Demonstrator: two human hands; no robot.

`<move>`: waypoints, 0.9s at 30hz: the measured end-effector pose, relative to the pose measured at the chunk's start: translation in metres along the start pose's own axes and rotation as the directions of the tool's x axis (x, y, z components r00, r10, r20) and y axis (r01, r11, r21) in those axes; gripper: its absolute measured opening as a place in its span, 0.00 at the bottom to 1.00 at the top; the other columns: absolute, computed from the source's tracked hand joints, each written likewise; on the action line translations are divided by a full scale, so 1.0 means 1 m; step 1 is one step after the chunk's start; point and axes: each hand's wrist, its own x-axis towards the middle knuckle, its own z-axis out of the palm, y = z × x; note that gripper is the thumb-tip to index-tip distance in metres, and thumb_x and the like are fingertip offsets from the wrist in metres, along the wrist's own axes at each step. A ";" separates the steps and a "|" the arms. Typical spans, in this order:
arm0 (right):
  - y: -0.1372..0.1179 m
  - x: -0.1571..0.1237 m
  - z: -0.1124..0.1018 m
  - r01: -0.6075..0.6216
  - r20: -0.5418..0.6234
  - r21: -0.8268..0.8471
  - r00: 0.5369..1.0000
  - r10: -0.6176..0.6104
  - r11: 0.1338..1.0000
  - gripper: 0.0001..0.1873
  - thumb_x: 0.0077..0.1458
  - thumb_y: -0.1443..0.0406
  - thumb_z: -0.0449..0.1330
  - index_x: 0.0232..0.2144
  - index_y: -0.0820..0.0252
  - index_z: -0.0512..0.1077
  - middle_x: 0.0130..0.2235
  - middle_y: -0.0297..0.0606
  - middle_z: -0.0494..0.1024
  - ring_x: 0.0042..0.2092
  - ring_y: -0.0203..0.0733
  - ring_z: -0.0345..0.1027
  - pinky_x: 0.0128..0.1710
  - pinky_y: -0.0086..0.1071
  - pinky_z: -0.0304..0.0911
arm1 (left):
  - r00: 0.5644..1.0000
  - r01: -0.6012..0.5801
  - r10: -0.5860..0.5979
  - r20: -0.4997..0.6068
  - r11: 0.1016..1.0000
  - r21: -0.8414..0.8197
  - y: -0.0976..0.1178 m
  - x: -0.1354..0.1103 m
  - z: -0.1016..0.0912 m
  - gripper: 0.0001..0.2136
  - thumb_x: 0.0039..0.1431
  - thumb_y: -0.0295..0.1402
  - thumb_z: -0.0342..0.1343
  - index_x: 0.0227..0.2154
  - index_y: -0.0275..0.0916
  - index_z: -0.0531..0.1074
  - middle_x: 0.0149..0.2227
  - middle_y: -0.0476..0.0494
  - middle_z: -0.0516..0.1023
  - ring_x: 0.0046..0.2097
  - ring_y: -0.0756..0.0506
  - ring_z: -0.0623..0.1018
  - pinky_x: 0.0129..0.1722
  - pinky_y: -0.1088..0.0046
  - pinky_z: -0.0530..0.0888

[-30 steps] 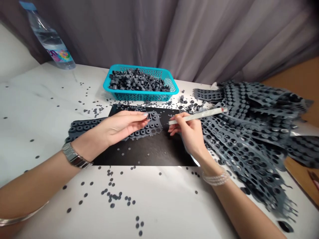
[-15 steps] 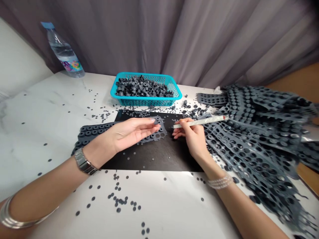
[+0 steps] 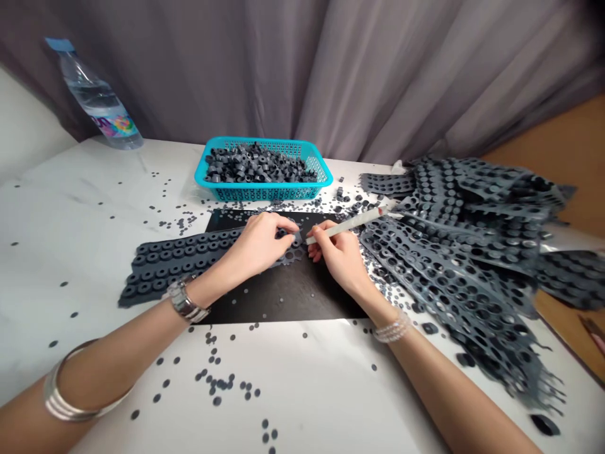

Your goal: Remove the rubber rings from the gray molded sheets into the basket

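Left hand (image 3: 262, 243) is arching over the right-hand end of a long dark-grey rubbery sheet (image 3: 184, 255) studded with rows of ring-shaped pieces, its thumb and forefinger curving toward each other. Whether they are pinching the small grey bit at their tips, I cannot tell from where I am standing. Right hand (image 3: 341, 252) is gripping a slender whitish pen-like rod (image 3: 357, 222) between thumb and fingers; the rod is slanting, its lower end pointing toward the left fingertips, its reddish-marked end rising to the right.

Position of sheet: its right portion is resting on a flat black rectangular mat (image 3: 269, 306), the left portion extending past the mat over a white marbled counter (image 3: 70, 208). Near the mat's far edge, a turquoise perforated plastic basket (image 3: 265, 185) is holding a heap of small dark-grey ring-shaped pieces (image 3: 259, 164). To the right, a tangled pile of grey perforated sheets (image 3: 449, 265) is sprawling. Small dark round discs (image 3: 220, 383) are lying scattered in front of the mat. A clear plastic bottle with a blue cap (image 3: 97, 94) is standing at far left, before a grey-purple fabric curtain (image 3: 189, 75).
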 end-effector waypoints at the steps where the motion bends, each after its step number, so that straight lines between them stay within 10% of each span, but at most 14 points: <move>1: 0.000 0.000 0.000 0.008 0.002 -0.019 1.000 -0.008 1.000 0.16 0.60 0.54 0.52 0.28 0.58 0.69 0.22 0.31 0.72 0.23 0.35 0.67 0.26 0.27 0.63 | 0.997 -0.071 0.069 0.015 0.988 0.140 -0.002 0.002 0.002 0.12 0.53 0.30 0.55 0.39 0.37 0.78 0.42 0.41 0.79 0.46 0.41 0.75 0.50 0.61 0.69; 5: 0.001 0.001 -0.001 0.044 0.014 -0.089 0.999 -0.043 0.995 0.16 0.61 0.55 0.51 0.27 0.57 0.68 0.22 0.31 0.72 0.24 0.36 0.67 0.27 0.27 0.62 | 0.971 -0.225 0.184 0.150 0.918 0.328 -0.009 0.009 0.007 0.12 0.54 0.29 0.53 0.40 0.37 0.77 0.40 0.40 0.78 0.45 0.39 0.74 0.48 0.61 0.69; 15: -0.013 0.003 0.004 0.093 0.003 -0.315 0.995 -0.096 0.945 0.14 0.60 0.62 0.49 0.23 0.56 0.65 0.21 0.33 0.72 0.25 0.39 0.68 0.28 0.30 0.60 | 0.966 -0.219 0.182 0.185 0.954 0.206 -0.004 0.019 0.007 0.08 0.52 0.24 0.54 0.25 0.37 0.78 0.26 0.45 0.78 0.32 0.45 0.75 0.39 0.68 0.68; 21: -0.013 0.004 0.006 0.058 -0.020 -0.301 0.998 -0.067 0.952 0.12 0.59 0.63 0.50 0.25 0.57 0.66 0.20 0.34 0.72 0.23 0.38 0.68 0.27 0.29 0.61 | 0.998 -0.026 0.020 -0.058 0.994 -0.104 0.000 0.012 -0.012 0.04 0.51 0.29 0.60 0.25 0.36 0.78 0.26 0.48 0.77 0.30 0.50 0.71 0.33 0.73 0.66; 27: -0.002 0.004 0.001 -0.036 -0.076 0.060 0.996 0.040 0.998 0.14 0.58 0.56 0.53 0.28 0.60 0.69 0.22 0.33 0.72 0.22 0.35 0.68 0.22 0.26 0.64 | 0.944 0.304 -0.271 0.188 0.488 -0.818 -0.011 0.013 -0.033 0.03 0.49 0.26 0.65 0.27 0.33 0.76 0.30 0.46 0.74 0.27 0.57 0.66 0.23 0.82 0.61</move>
